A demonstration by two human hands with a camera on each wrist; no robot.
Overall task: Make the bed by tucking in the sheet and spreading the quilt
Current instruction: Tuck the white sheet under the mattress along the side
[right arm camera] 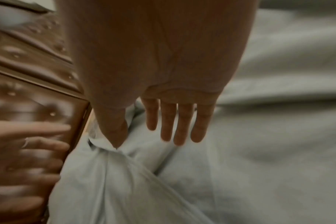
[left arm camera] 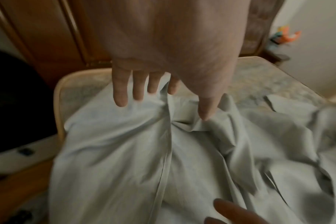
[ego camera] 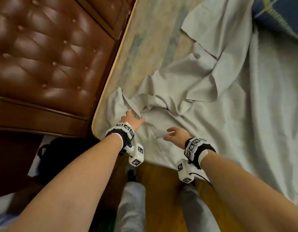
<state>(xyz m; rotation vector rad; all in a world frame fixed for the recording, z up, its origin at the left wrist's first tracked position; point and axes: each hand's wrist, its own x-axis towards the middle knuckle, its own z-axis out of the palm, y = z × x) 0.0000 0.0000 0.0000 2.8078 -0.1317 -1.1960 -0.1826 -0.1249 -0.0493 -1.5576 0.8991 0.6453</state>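
Head view: the sheet (ego camera: 203, 101), pale grey-green, is lying rumpled across the mattress (ego camera: 138, 52), its bunched corner sitting at the mattress corner nearest the tufted brown headboard (ego camera: 44, 52); the folds are running from that corner diagonally up and to the right, and the lower edge is hanging over the bed's near side above the wooden floor (ego camera: 161, 178); a strip of patterned mattress along the headboard side is lying uncovered; a dark blue quilt (ego camera: 282, 19) is showing at the top right corner, on the far part of the bed. The left hand (ego camera: 132, 120) is resting on the bunched corner with fingers extended; the right hand (ego camera: 176, 135) is hovering just beside it over the sheet, fingers loosely spread, grasping nothing.

Left wrist view: the left hand's fingers (left arm camera: 121, 94) are lying straight and splayed on the sheet (left arm camera: 115, 159), the thumb tip pressing into a gathered fold; a hem seam is running lengthwise from the fingers toward the camera; the piped mattress corner (left arm camera: 59, 94) is showing beyond the cloth; fingertips of the right hand (left arm camera: 234, 212) are entering at the bottom edge.

Right wrist view: the right hand's fingers (right arm camera: 169, 124) are hanging straight and relaxed above the sheet (right arm camera: 240, 166), closed on nothing; whether they are touching the cloth cannot be told; the left hand (right arm camera: 29, 145) is appearing blurred at the left.
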